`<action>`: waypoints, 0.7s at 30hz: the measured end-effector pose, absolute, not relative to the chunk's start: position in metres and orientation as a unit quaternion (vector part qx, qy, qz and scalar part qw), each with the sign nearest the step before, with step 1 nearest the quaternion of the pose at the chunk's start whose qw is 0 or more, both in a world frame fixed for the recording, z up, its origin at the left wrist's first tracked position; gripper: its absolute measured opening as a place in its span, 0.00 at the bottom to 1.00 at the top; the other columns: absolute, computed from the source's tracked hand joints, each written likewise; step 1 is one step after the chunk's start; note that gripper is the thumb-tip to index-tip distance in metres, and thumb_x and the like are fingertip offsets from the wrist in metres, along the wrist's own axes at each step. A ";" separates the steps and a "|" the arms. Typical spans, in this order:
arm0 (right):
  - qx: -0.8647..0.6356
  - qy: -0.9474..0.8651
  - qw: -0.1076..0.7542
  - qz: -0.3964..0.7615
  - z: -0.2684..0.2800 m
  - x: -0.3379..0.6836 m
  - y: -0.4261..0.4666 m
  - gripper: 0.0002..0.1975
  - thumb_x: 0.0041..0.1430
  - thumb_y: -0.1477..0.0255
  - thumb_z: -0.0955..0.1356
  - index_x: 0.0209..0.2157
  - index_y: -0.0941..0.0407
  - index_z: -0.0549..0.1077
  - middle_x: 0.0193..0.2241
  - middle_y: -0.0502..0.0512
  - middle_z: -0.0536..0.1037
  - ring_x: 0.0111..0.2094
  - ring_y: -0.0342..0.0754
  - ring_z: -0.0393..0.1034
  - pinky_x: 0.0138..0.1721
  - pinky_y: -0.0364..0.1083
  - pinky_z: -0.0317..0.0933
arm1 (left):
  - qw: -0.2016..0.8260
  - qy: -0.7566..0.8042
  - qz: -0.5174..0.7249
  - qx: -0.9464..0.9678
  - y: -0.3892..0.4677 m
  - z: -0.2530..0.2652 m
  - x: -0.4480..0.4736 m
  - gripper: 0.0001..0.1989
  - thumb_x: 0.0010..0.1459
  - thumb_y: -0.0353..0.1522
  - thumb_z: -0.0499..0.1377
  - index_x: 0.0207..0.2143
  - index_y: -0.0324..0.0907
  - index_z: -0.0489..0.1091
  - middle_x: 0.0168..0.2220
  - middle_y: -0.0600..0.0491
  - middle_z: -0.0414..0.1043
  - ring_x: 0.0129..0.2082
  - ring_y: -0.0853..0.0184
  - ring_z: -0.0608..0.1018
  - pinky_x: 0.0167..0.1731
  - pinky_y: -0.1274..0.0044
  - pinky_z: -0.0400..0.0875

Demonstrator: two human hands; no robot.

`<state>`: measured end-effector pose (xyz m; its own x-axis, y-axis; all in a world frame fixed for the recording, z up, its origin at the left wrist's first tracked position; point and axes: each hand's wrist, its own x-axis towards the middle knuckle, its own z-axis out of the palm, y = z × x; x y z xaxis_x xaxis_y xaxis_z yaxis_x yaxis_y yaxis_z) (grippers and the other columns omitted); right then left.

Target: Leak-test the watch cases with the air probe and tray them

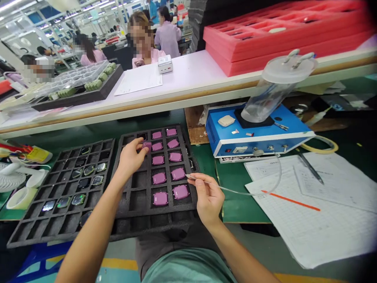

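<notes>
My left hand (132, 154) is closed with thumb and fingers on a purple watch case (147, 147), over the black foam tray (138, 204) in front of me. Two columns of similar purple cases (160, 179) lie in the tray's right-hand pockets; several pockets on the left hold no case. At the tray's right edge, my right hand (208, 198) pinches a thin clear tube (235, 192) near its slim tip. That tip points left, close to a purple case (178, 173); whether they touch I cannot tell. The tube runs back to a blue box (259, 137).
Another foam tray (63, 177) with several dark watches lies at left, beside a small fan (11, 175). A clear cylinder (266, 94) stands on the blue box. Papers (294, 220) with a red strip (290, 200) lie at right. Red foam trays (229, 55) fill the shelf above.
</notes>
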<state>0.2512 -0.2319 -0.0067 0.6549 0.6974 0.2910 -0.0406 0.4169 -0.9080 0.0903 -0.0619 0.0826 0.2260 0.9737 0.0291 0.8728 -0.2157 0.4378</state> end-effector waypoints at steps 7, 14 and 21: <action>-0.443 -0.398 0.782 0.183 -0.011 0.254 -0.230 0.07 0.71 0.74 0.67 0.44 0.53 0.79 0.42 0.57 0.83 0.44 0.49 0.81 0.44 0.51 0.81 | 0.567 0.479 0.464 0.483 -0.173 0.041 0.130 0.22 0.49 0.37 0.75 0.45 0.37 0.80 0.41 0.45 0.85 0.40 0.61 0.86 0.45 0.74 0.80; -0.464 -0.448 0.749 0.151 -0.013 0.260 -0.233 0.10 0.70 0.77 0.67 0.46 0.51 0.79 0.45 0.57 0.84 0.48 0.51 0.81 0.51 0.55 0.78 | 0.548 0.477 0.513 0.457 -0.188 0.026 0.153 0.16 0.44 0.31 0.76 0.38 0.40 0.83 0.34 0.50 0.85 0.32 0.65 0.86 0.35 0.79 0.83; -0.453 -0.459 0.748 0.157 -0.011 0.262 -0.231 0.12 0.70 0.79 0.67 0.46 0.51 0.79 0.42 0.55 0.85 0.48 0.52 0.81 0.52 0.56 0.76 | 0.532 0.460 0.506 0.500 -0.195 0.022 0.151 0.14 0.48 0.28 0.75 0.39 0.45 0.85 0.37 0.52 0.86 0.34 0.65 0.87 0.39 0.79 0.83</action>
<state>0.2619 -0.2308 -0.0105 0.5291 0.6511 0.5442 0.1804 0.5403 -0.8219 0.1511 -0.1949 0.0224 0.0654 0.9977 0.0157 -0.0784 -0.0106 0.9969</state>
